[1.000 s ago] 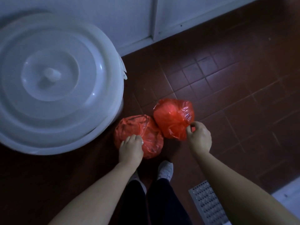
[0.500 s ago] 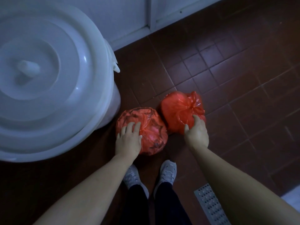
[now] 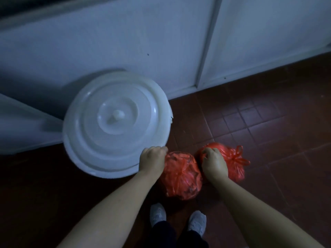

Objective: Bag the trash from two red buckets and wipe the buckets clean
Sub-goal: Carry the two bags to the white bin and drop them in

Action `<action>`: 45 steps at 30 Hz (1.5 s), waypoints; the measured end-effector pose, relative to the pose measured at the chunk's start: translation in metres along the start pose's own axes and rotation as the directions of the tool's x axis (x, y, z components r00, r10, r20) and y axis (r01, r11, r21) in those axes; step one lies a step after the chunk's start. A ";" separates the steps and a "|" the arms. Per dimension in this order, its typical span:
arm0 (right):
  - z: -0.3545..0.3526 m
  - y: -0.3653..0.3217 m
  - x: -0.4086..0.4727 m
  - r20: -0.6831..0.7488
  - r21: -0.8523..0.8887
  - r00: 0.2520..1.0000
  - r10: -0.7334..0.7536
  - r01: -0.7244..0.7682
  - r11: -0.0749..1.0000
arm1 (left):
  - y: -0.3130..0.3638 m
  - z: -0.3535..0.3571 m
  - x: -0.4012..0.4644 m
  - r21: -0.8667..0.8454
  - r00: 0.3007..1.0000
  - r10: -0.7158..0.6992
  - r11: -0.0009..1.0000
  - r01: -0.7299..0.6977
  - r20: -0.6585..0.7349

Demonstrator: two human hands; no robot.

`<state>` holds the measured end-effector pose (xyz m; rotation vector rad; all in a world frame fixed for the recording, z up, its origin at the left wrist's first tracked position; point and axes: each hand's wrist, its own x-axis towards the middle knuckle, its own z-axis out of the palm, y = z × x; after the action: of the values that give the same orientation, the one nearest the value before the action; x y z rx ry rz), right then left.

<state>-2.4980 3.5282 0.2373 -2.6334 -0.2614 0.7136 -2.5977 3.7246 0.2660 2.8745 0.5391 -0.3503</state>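
white lidded bin [image 3: 116,122], tiled floor [image 3: 259,122], white shoes [image 3: 197,222]

Two bare forearms, no sleeves in view, no watch or rings seen. Left hand [image 3: 152,161] and right hand [image 3: 214,163] bare, ungloved. Dark trousers [image 3: 176,236] at near edge. Light grey-white lace-up sneakers [image 3: 197,222] on both feet.

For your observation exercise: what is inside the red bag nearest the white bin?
The left red bag is tied shut; dark shapes show faintly through its plastic, but what they are stays hidden. The left hand holds its top.
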 end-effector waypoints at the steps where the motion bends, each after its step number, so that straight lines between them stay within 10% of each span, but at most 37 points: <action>1: -0.006 -0.016 0.002 0.000 -0.015 1.000 -0.027 0.027 1.000 | -0.010 -0.015 0.002 0.002 0.999 -0.029 1.000 0.029 -0.018; 11: 0.016 -0.121 0.026 0.046 -0.137 0.977 -0.207 0.211 0.968 | -0.141 -0.053 0.055 -0.145 0.965 -0.260 0.956 0.255 -0.019; 24: 0.076 -0.120 0.056 -0.058 -0.067 0.996 0.074 -0.078 0.995 | -0.220 -0.020 0.155 0.000 0.967 -0.131 0.991 0.135 0.218; 45: 0.081 -0.096 0.049 -0.049 -0.064 0.960 0.274 -0.277 0.959 | -0.268 -0.039 0.099 0.071 0.966 -0.217 0.975 0.209 0.139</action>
<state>-2.5056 3.6548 0.1923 -2.7799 0.0976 0.7502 -2.6018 4.0114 0.2374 2.8185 0.8254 -0.6127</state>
